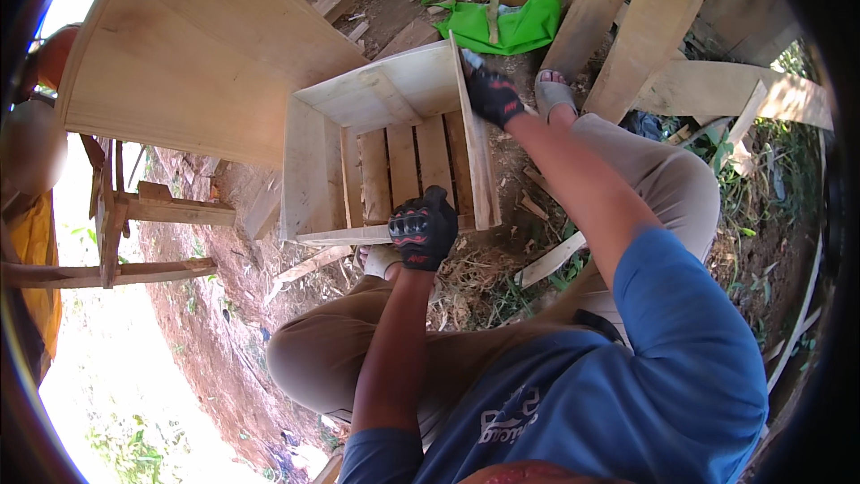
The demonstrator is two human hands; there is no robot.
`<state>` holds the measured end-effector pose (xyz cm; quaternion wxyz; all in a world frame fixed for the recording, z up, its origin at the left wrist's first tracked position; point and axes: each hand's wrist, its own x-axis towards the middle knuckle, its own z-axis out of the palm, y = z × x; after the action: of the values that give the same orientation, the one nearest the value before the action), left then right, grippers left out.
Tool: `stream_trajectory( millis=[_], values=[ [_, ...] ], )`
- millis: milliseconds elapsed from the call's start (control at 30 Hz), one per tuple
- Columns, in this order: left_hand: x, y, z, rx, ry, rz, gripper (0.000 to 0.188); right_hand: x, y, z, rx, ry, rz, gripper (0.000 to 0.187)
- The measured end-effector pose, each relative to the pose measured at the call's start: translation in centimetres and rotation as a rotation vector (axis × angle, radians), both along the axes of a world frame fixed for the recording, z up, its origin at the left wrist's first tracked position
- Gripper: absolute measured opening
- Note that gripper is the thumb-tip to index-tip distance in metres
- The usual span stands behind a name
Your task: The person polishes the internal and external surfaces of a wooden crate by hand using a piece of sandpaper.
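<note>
A pale wooden box with a slatted bottom stands open in front of me, between my feet. My left hand, in a black glove, is closed over the box's near wall. At the far end of the right wall is my right hand, also in a black glove. Its fingers are closed against the outer face of that wall. A small pale bluish piece sticks out from under its fingertips, too little of it showing to tell its kind.
A large wooden panel rises at the left, beside the box. A bright green bag lies on the ground beyond it. Long planks lean at the far right. Wood scraps and shavings litter the dirt. At the left rim a person partly shows.
</note>
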<state>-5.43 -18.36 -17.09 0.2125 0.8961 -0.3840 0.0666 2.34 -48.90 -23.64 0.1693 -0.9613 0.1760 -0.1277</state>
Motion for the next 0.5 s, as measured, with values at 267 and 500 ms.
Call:
stream_trajectory(
  millis=[267, 500],
  values=[
    [-0.3, 0.1, -1.0, -0.051, -0.044, 0.023, 0.009, -20.0, 13.4, -1.0, 0.025, 0.041, 0.119, 0.052],
    [-0.4, -0.2, -0.3, -0.096, -0.068, -0.010, 0.010, -12.0, 6.9, -1.5, 0.106, -0.010, 0.117, 0.047]
  ],
)
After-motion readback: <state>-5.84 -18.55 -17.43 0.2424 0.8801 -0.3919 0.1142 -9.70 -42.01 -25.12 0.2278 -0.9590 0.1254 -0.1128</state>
